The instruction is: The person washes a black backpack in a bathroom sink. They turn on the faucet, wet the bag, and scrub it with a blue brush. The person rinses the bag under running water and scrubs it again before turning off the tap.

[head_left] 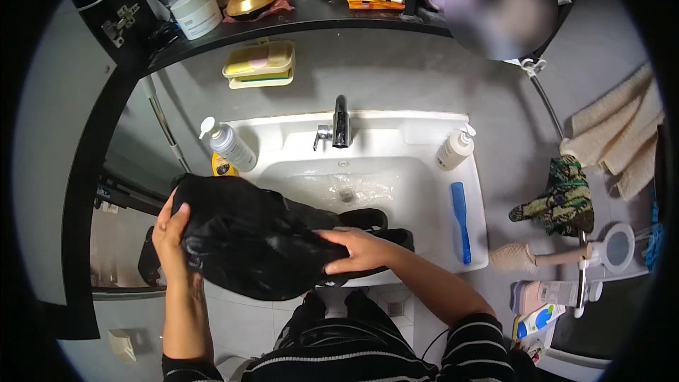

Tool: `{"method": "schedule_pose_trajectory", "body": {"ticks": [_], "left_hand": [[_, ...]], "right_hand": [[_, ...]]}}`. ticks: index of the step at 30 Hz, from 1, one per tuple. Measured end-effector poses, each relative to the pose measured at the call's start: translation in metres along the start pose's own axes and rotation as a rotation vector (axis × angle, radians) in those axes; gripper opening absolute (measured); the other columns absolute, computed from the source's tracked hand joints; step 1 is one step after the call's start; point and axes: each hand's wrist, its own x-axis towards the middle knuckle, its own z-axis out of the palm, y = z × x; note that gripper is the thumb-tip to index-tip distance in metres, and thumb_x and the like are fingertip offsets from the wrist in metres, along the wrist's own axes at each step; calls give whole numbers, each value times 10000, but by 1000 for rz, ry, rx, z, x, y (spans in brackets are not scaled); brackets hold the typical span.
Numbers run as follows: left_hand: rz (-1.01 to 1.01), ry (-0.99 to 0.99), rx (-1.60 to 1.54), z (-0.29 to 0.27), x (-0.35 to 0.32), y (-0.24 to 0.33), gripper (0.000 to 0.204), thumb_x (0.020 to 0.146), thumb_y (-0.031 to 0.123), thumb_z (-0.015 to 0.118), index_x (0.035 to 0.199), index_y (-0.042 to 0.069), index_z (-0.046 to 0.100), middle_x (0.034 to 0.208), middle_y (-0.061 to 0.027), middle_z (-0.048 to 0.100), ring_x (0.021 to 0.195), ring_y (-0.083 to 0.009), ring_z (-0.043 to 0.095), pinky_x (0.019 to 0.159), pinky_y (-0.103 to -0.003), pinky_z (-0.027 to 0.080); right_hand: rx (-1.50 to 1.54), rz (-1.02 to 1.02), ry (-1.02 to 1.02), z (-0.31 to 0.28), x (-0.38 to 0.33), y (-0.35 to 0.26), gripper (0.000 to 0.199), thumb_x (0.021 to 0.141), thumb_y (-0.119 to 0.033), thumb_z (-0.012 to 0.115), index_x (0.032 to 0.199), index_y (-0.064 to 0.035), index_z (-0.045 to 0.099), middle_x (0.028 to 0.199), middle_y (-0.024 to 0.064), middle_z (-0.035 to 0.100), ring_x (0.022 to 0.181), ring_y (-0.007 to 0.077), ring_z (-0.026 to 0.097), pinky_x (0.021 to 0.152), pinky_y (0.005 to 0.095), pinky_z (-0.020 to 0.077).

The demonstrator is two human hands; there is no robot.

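A black fabric bag (247,240), dark and shiny in places, stretches between my hands across the front left of the white sink (417,170). Loops like straps hang at its right end, over the basin. My left hand (170,237) grips the bag's left end, thumb on top and the other fingers partly hidden. On the right side, my right hand (353,249) is closed on the fabric near the straps. Behind the bag stands a chrome faucet (341,124). A little water glistens around the drain (346,195).
Pump bottles stand at the sink's left (231,147) and right (455,147) corners. On the right rim lies a blue brush-like tool (461,223). A soap holder (259,64) is on the wall below a crowded dark shelf (339,19). Towels (615,127) hang at right.
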Motion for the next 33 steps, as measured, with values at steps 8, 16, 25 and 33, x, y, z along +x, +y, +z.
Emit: {"method": "schedule_pose_trajectory", "body": {"ticks": [8,16,25,33], "left_hand": [[200,-32,220,-23,1,12,554,806,74,622,1299,-119,456,1221,-213,577,1113,-251,581,1020,-333,410],[220,47,526,-31,-8,19,707,748,231,743,1288,-130,462,1198,-202,592,1112,-240,577,1018,-308,386],[148,100,428,11,-16,17,717,722,212,769,1276,-130,469,1133,-188,624,1015,-220,618,968,-291,434],[179,0,295,52,-25,18,642,760,129,714,1290,-124,457,1174,-180,612,1053,-207,606,985,-290,422]], "right_hand": [[-560,519,25,31,59,281,504,939,-294,415,1384,-57,405,1469,130,360,1355,347,315,1094,519,280],[-440,859,-324,37,100,212,658,921,-288,417,1507,-151,152,1584,11,74,1452,289,64,1125,607,109],[-431,863,-136,50,62,194,633,951,-397,378,1487,-108,206,1551,49,194,1423,258,185,1103,644,118],[-299,829,-149,29,28,182,724,919,-624,345,1447,-129,336,1419,109,445,1332,338,365,1079,653,152]]}}
